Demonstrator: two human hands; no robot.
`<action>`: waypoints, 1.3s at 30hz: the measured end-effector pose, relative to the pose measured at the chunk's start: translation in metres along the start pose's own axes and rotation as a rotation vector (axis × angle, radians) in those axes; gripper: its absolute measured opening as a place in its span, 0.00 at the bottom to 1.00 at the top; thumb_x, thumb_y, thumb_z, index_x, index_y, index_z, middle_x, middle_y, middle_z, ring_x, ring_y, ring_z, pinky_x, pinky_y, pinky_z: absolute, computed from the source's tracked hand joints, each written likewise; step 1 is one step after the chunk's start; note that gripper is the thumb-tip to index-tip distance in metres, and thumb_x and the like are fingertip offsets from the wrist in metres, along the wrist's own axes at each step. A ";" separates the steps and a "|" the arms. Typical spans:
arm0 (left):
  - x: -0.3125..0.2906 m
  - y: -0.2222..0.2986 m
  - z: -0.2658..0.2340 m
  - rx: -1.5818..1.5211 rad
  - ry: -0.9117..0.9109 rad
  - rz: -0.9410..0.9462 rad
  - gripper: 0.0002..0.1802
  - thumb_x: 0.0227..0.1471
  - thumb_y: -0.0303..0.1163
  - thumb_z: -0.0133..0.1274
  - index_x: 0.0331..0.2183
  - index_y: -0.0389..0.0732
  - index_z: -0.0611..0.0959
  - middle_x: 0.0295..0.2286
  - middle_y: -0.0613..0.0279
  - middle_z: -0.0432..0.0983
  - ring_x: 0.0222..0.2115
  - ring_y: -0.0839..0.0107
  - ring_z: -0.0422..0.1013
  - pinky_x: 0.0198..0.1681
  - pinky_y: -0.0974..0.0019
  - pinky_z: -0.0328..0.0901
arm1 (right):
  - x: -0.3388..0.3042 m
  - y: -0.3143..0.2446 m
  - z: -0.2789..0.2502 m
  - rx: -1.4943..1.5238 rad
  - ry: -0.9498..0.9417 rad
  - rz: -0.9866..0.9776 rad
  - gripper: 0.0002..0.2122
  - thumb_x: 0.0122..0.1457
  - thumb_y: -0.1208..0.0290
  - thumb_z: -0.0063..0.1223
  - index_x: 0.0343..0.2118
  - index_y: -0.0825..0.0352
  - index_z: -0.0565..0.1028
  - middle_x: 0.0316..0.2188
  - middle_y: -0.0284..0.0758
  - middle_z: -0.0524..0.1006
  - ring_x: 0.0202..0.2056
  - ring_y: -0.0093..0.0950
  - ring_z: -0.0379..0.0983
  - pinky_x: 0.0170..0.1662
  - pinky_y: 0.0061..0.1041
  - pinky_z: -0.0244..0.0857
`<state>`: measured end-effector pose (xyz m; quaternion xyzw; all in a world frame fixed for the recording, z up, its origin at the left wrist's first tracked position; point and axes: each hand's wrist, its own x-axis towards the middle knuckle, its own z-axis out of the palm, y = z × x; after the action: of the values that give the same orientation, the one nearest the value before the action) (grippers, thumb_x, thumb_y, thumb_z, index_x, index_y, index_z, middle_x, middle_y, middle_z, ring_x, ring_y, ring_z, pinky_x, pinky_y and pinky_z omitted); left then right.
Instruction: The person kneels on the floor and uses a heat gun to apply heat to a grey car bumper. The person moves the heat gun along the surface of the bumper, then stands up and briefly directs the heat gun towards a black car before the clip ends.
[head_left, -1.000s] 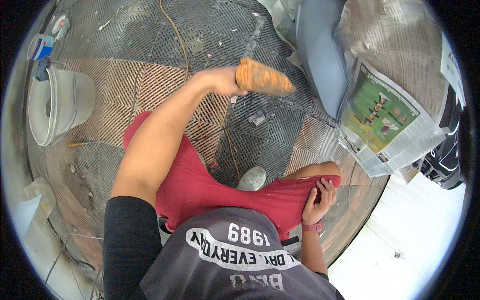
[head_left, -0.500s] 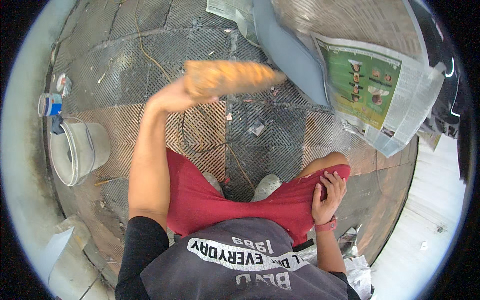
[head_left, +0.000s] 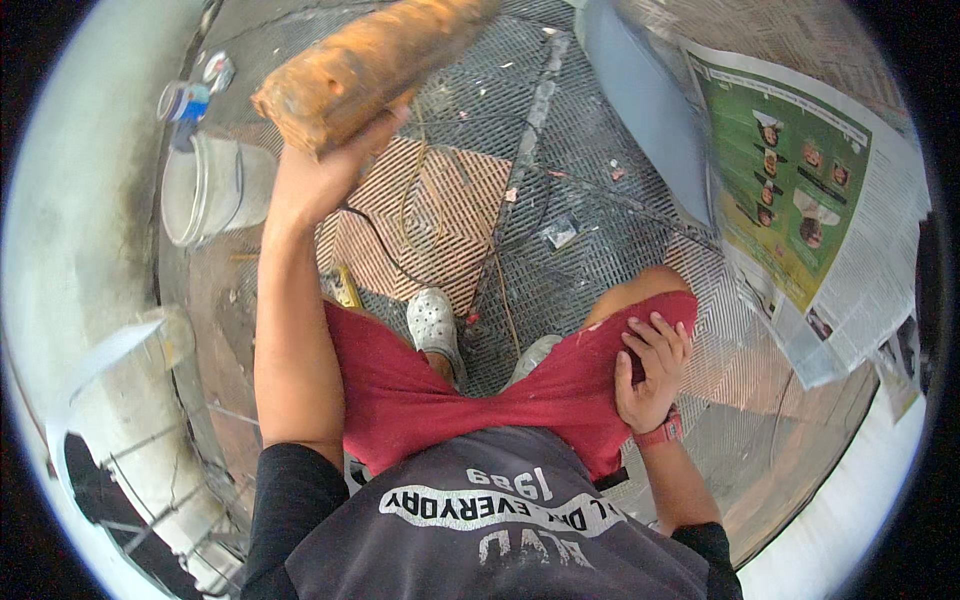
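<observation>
My left hand (head_left: 325, 180) is raised at the upper left, its fingers wrapped round a thick, rough orange-brown bar (head_left: 370, 70). The bar slants up to the right, and its far end is blurred and cut by the upper edge of the view. Its exact kind cannot be made out. On my right thigh, over the red shorts (head_left: 560, 400), my right hand (head_left: 652, 370) lies flat with its fingers apart and holds nothing. Beyond the bar's right end stands a smooth grey-blue curved panel (head_left: 645, 110), with newspaper (head_left: 870, 215) covering the area beside it.
A whitish bucket (head_left: 255, 180) stands at the left, with a small blue-and-white can (head_left: 183, 102) behind it. Ridged mats (head_left: 420, 190) cover the floor, crossed by a dark cable (head_left: 385, 255). A yellow object (head_left: 347, 288) lies near my left clog (head_left: 432, 322).
My left hand has lifted the bar up and leftward, and the bar has tilted from nearly level to slanting. The view has turned, showing more of my left clog. My right hand stays on the thigh.
</observation>
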<state>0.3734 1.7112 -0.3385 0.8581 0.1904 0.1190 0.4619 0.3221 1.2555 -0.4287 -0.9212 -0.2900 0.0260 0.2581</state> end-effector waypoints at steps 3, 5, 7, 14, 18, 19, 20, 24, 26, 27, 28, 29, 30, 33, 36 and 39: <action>-0.037 0.019 0.009 0.023 -0.041 0.040 0.24 0.54 0.38 0.73 0.48 0.36 0.85 0.42 0.61 0.86 0.44 0.70 0.80 0.50 0.62 0.74 | 0.017 0.008 0.006 0.077 -0.039 -0.101 0.09 0.59 0.69 0.61 0.42 0.62 0.83 0.53 0.32 0.82 0.63 0.38 0.70 0.72 0.49 0.49; -0.058 0.038 0.020 -0.052 -0.130 0.006 0.26 0.53 0.37 0.74 0.50 0.36 0.85 0.44 0.59 0.85 0.46 0.67 0.80 0.52 0.61 0.74 | 0.023 0.015 0.008 0.099 -0.061 -0.142 0.09 0.59 0.70 0.62 0.42 0.62 0.84 0.52 0.32 0.82 0.63 0.38 0.70 0.72 0.49 0.49; -0.071 0.054 0.026 0.050 -0.239 0.217 0.27 0.52 0.35 0.74 0.51 0.36 0.84 0.46 0.57 0.85 0.47 0.65 0.80 0.54 0.59 0.74 | 0.026 0.020 0.007 0.121 -0.059 -0.154 0.08 0.59 0.71 0.62 0.41 0.62 0.84 0.52 0.32 0.82 0.62 0.38 0.71 0.71 0.49 0.50; -0.075 0.026 0.064 -0.224 -0.458 0.047 0.30 0.52 0.31 0.73 0.54 0.35 0.81 0.48 0.56 0.84 0.49 0.65 0.80 0.57 0.59 0.73 | 0.017 0.019 0.003 0.093 -0.028 -0.080 0.08 0.60 0.72 0.60 0.41 0.62 0.83 0.52 0.33 0.82 0.63 0.39 0.71 0.71 0.49 0.50; -0.034 -0.003 0.062 -0.451 -0.438 -0.091 0.27 0.55 0.32 0.71 0.53 0.35 0.82 0.49 0.58 0.84 0.50 0.69 0.78 0.55 0.62 0.74 | 0.003 -0.003 0.001 0.005 -0.004 0.015 0.08 0.60 0.73 0.59 0.42 0.63 0.82 0.51 0.33 0.82 0.63 0.40 0.71 0.72 0.49 0.49; -0.021 -0.011 0.060 -0.499 -0.413 -0.114 0.23 0.54 0.31 0.71 0.50 0.36 0.83 0.44 0.60 0.84 0.45 0.71 0.78 0.50 0.63 0.73 | -0.001 -0.010 0.003 -0.018 0.008 0.038 0.08 0.60 0.73 0.59 0.42 0.63 0.82 0.51 0.34 0.82 0.63 0.40 0.71 0.72 0.49 0.49; -0.006 -0.018 0.058 -0.547 -0.390 -0.138 0.19 0.54 0.30 0.71 0.46 0.37 0.84 0.40 0.63 0.84 0.40 0.73 0.78 0.45 0.64 0.73 | -0.007 -0.018 0.005 -0.057 0.015 0.078 0.08 0.59 0.74 0.59 0.41 0.63 0.82 0.51 0.34 0.82 0.63 0.40 0.71 0.72 0.50 0.49; 0.060 -0.054 0.058 -0.794 -0.370 -0.200 0.08 0.56 0.31 0.66 0.36 0.39 0.84 0.27 0.68 0.77 0.27 0.76 0.71 0.35 0.66 0.69 | -0.025 -0.068 0.020 -0.221 0.072 0.183 0.07 0.59 0.74 0.59 0.40 0.61 0.81 0.52 0.33 0.82 0.64 0.40 0.70 0.72 0.53 0.48; 0.091 -0.067 0.059 -0.906 -0.384 -0.168 0.08 0.59 0.33 0.64 0.36 0.41 0.82 0.24 0.69 0.73 0.26 0.76 0.70 0.36 0.65 0.70 | -0.037 -0.101 0.028 -0.306 0.092 0.245 0.07 0.60 0.74 0.58 0.41 0.60 0.81 0.52 0.33 0.82 0.64 0.41 0.69 0.72 0.54 0.48; 0.105 -0.075 0.063 -0.983 -0.404 -0.203 0.09 0.59 0.34 0.64 0.37 0.41 0.82 0.25 0.70 0.73 0.26 0.76 0.70 0.36 0.65 0.70 | -0.046 -0.120 0.033 -0.350 0.101 0.280 0.07 0.60 0.73 0.58 0.41 0.60 0.81 0.52 0.32 0.82 0.65 0.41 0.69 0.72 0.55 0.48; 0.119 -0.082 0.066 -1.058 -0.423 -0.240 0.09 0.59 0.34 0.64 0.38 0.41 0.82 0.25 0.70 0.73 0.26 0.76 0.71 0.36 0.65 0.70 | -0.055 -0.142 0.038 -0.389 0.119 0.323 0.07 0.60 0.73 0.58 0.40 0.60 0.81 0.53 0.32 0.81 0.65 0.42 0.68 0.72 0.56 0.47; 0.133 -0.090 0.071 -1.131 -0.443 -0.279 0.10 0.59 0.34 0.64 0.39 0.41 0.81 0.25 0.70 0.73 0.27 0.76 0.71 0.36 0.65 0.70 | -0.065 -0.164 0.043 -0.428 0.136 0.368 0.07 0.60 0.73 0.58 0.40 0.60 0.81 0.53 0.32 0.81 0.66 0.43 0.67 0.72 0.57 0.47; 0.147 -0.100 0.078 -1.195 -0.472 -0.297 0.11 0.59 0.35 0.64 0.41 0.42 0.81 0.25 0.70 0.74 0.26 0.77 0.71 0.37 0.65 0.72 | -0.074 -0.189 0.049 -0.472 0.150 0.417 0.07 0.60 0.73 0.58 0.40 0.59 0.82 0.53 0.32 0.81 0.66 0.43 0.66 0.73 0.58 0.46; 0.176 -0.117 0.099 -1.228 -0.468 -0.384 0.10 0.60 0.34 0.65 0.40 0.42 0.82 0.25 0.70 0.74 0.26 0.78 0.71 0.37 0.66 0.73 | -0.091 -0.262 0.065 -0.606 0.184 0.617 0.06 0.60 0.73 0.58 0.39 0.58 0.82 0.53 0.32 0.80 0.68 0.45 0.63 0.73 0.59 0.44; 0.183 -0.123 0.131 -1.322 -0.431 -0.506 0.08 0.59 0.32 0.64 0.36 0.41 0.82 0.25 0.69 0.74 0.25 0.77 0.72 0.32 0.67 0.73 | -0.102 -0.323 0.078 -0.699 0.199 0.757 0.05 0.64 0.72 0.56 0.38 0.63 0.83 0.53 0.37 0.79 0.69 0.48 0.61 0.74 0.61 0.43; 0.172 -0.113 0.151 -1.394 -0.442 -0.499 0.09 0.59 0.33 0.64 0.39 0.43 0.81 0.25 0.71 0.74 0.25 0.78 0.71 0.35 0.67 0.72 | -0.100 -0.367 0.095 -0.768 0.224 0.827 0.05 0.64 0.71 0.57 0.38 0.63 0.83 0.52 0.37 0.79 0.68 0.47 0.61 0.74 0.60 0.42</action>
<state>0.5613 1.7305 -0.5109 0.3045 0.1627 -0.0702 0.9359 0.0294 1.5010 -0.3406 -0.9828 0.1347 -0.0802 -0.0974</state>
